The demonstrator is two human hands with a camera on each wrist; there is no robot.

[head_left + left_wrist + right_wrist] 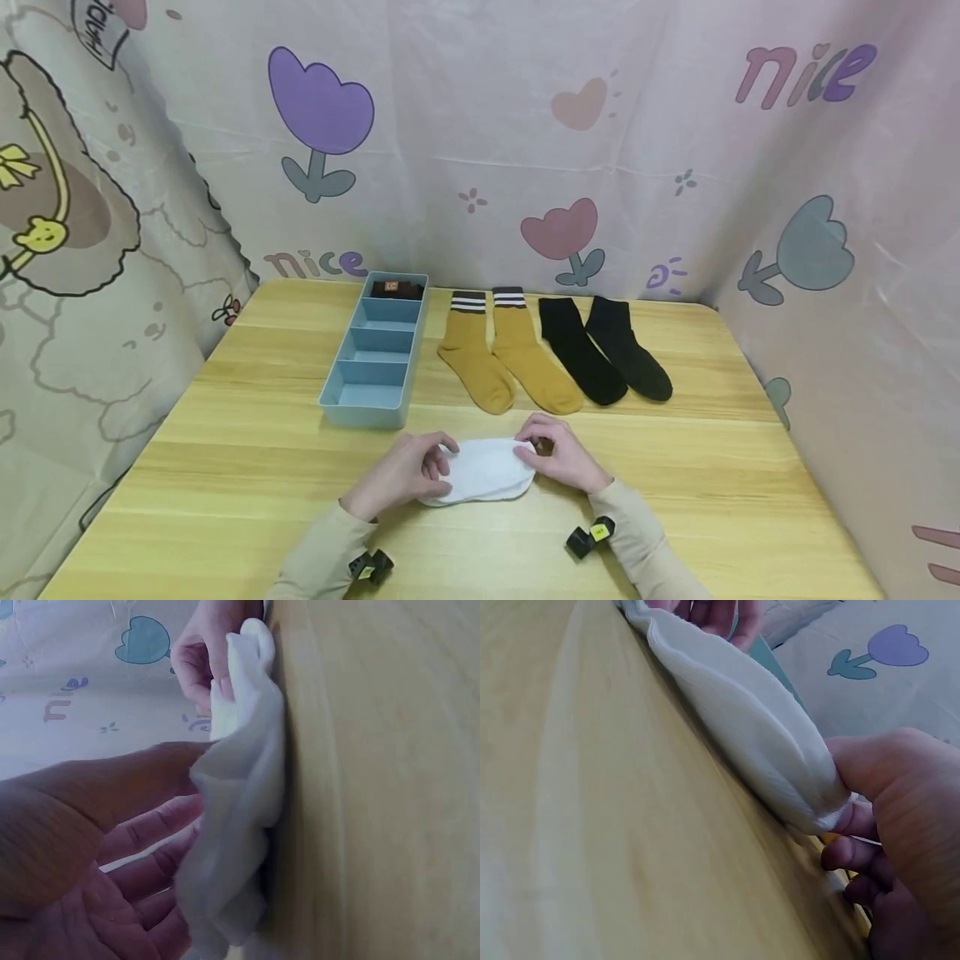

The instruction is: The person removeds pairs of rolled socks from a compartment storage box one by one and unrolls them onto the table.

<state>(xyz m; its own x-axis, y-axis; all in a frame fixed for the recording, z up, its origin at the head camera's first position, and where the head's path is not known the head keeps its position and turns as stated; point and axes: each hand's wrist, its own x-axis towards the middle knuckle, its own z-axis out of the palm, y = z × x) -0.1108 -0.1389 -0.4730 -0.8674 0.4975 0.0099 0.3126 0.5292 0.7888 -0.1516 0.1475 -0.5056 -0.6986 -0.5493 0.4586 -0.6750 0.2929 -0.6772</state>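
White short socks (483,471) lie flat near the table's front, with layered edges showing. My right hand (562,454) pinches their right end between thumb and fingers; the right wrist view shows this end of the white socks (757,735) raised slightly off the wood. At the other end is my left hand (408,471), its thumb touching the fabric and its fingers loosely bent behind it. A gap shows between that thumb and the fingers. Beneath the right hand's fingers a small brown patch (546,447) shows, too hidden to identify.
Behind the hands stands a blue-grey divided box (363,417), with a dark brown folded item (397,289) in its far compartment. Mustard socks with striped cuffs (480,367) and black socks (585,354) lie to its right. Printed cloth (450,125) surrounds the wooden table (225,467).
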